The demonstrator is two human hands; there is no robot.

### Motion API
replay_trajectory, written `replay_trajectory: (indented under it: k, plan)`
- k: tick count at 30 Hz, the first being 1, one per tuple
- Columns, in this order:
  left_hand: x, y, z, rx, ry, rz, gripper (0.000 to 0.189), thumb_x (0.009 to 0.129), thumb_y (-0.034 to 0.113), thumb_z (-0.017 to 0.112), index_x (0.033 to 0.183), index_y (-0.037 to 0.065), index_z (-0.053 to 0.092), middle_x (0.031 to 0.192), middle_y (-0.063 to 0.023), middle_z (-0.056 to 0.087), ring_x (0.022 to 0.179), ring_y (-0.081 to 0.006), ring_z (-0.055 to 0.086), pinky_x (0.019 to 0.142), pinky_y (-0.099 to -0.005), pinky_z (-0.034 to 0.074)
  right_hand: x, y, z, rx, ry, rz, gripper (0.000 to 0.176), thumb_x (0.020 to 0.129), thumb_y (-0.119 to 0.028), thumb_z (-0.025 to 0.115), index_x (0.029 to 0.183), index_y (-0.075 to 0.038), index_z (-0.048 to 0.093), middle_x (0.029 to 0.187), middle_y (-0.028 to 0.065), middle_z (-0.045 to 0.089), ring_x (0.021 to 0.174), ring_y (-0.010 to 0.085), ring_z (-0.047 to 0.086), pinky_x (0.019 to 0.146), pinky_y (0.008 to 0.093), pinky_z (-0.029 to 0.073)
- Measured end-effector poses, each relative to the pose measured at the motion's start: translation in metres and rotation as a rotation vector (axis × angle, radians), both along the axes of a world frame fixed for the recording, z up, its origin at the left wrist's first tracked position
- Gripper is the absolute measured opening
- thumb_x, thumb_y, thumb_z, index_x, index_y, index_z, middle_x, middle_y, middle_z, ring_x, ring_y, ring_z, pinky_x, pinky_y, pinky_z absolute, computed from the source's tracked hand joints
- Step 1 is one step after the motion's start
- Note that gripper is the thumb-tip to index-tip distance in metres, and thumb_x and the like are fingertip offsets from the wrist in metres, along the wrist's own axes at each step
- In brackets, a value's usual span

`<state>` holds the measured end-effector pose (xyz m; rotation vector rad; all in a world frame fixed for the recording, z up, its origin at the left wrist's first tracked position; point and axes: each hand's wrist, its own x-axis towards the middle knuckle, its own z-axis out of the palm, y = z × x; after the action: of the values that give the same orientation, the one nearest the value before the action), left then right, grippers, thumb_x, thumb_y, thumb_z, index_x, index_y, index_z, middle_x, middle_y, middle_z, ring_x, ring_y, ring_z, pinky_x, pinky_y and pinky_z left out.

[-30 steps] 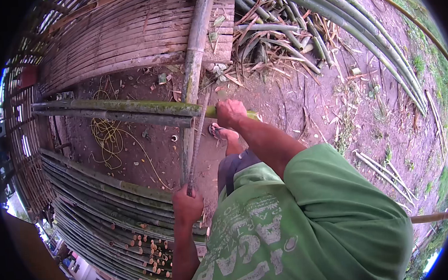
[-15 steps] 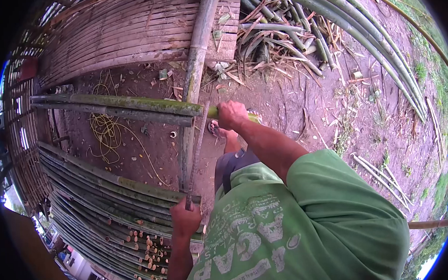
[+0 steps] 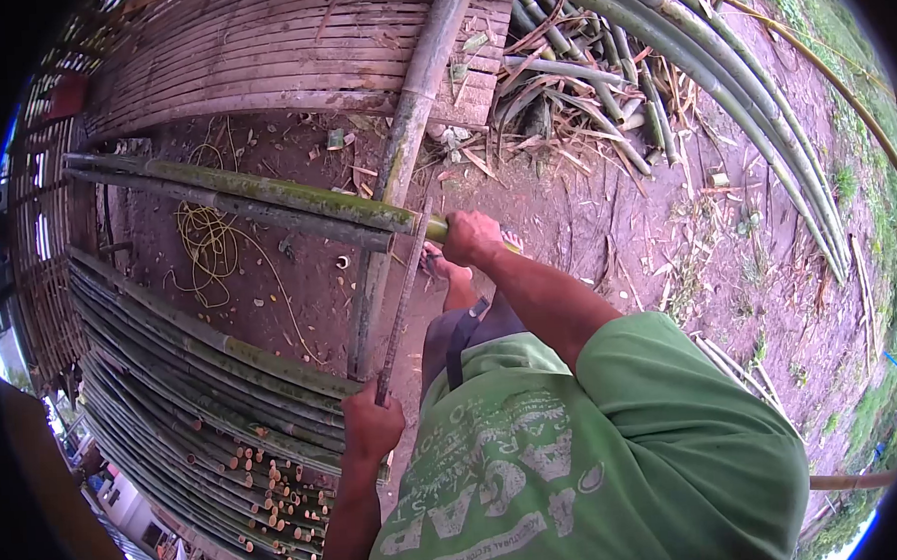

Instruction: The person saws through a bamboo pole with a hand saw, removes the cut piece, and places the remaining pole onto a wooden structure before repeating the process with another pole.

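Observation:
My right hand [image 3: 474, 239] is wrapped over the near end of a green, mossy bamboo pole [image 3: 295, 202]. The pole rests across an upright-looking bamboo post, beside a second greyer pole [image 3: 266, 216]. Closed around the grip end of a long, thin saw [image 3: 403, 302] is my left hand [image 3: 373, 423]. Its blade runs up from that fist and crosses the mossy pole just left of my right hand. My fingers hide most of the saw's handle. Whether the blade has cut into the bamboo cannot be made out.
Stacked bamboo poles [image 3: 203, 391] lie at lower left. A slatted bamboo platform [image 3: 289, 67] stands at the top, near a heap of bamboo offcuts [image 3: 580, 84]. Long poles [image 3: 750, 87] arc along the right. Yellow rope [image 3: 207, 250] lies on the dirt.
The saw has slid slightly back towards me along the mossy pole. My right hand keeps its grip on the bamboo. The view has shifted a little.

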<state>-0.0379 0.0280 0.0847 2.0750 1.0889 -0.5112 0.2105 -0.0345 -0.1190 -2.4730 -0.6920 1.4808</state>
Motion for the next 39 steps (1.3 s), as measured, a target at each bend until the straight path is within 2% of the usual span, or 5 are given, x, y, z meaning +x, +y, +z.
replay_trajectory:
  k: [7,13,19,29,39]
  plan:
    - [0.112,0.001,-0.173,0.066,0.026,-0.062,0.02,0.078,0.01,0.053,0.087,-0.004,0.065,0.082,-0.0286,0.065,0.082,-0.0447,0.064,0.072,-0.0514,0.05,0.036,-0.082,-0.066,-0.304,0.058,0.111,0.054,0.063,-0.028,0.077,0.112,-0.011,0.067,0.111,0.0144,0.067,0.104,0.0286,0.065,0.089,0.0378,0.052]
    - [-0.004,-0.016,-0.115,-0.173,0.158,-0.088,0.02,0.073,0.012,0.058,0.088,0.002,0.065,0.082,-0.0259,0.064,0.083,-0.0431,0.063,0.074,-0.05,0.049,0.216,-0.234,-0.082,-0.505,-0.038,0.005,0.064,0.062,-0.037,0.082,0.115,-0.006,0.064,0.114,0.0178,0.064,0.106,0.0273,0.063,0.089,0.0353,0.051]
    - [-0.06,-0.023,-0.08,-0.123,0.165,-0.126,0.014,0.072,0.013,0.058,0.078,0.001,0.059,0.077,-0.024,0.063,0.079,-0.0427,0.063,0.071,-0.0492,0.048,0.352,-0.129,-0.026,0.322,-0.268,-0.403,0.051,0.073,-0.029,0.071,0.118,-0.009,0.06,0.104,0.0175,0.066,0.095,0.0311,0.065,0.078,0.0378,0.053]
    - [-0.16,-0.063,-0.017,-0.086,-0.029,0.413,0.021,0.067,0.018,0.066,0.067,0.001,0.055,0.056,-0.016,0.054,0.049,-0.0298,0.052,0.051,-0.0405,0.043,0.056,0.069,0.038,0.866,-0.449,0.1,0.077,0.07,-0.041,0.078,0.127,0.002,0.05,0.117,0.0275,0.057,0.106,0.0397,0.058,0.089,0.0457,0.048]
    - [-0.203,-0.102,0.001,0.076,-0.205,0.966,0.015,0.067,0.014,0.071,0.076,0.004,0.065,0.053,0.0064,0.037,0.049,-0.0047,0.034,0.046,-0.0251,0.03,-0.005,0.171,0.008,0.278,-0.082,0.627,0.102,0.055,-0.051,0.084,0.128,0.006,0.042,0.115,0.026,0.06,0.108,0.0343,0.06,0.091,0.0406,0.048]
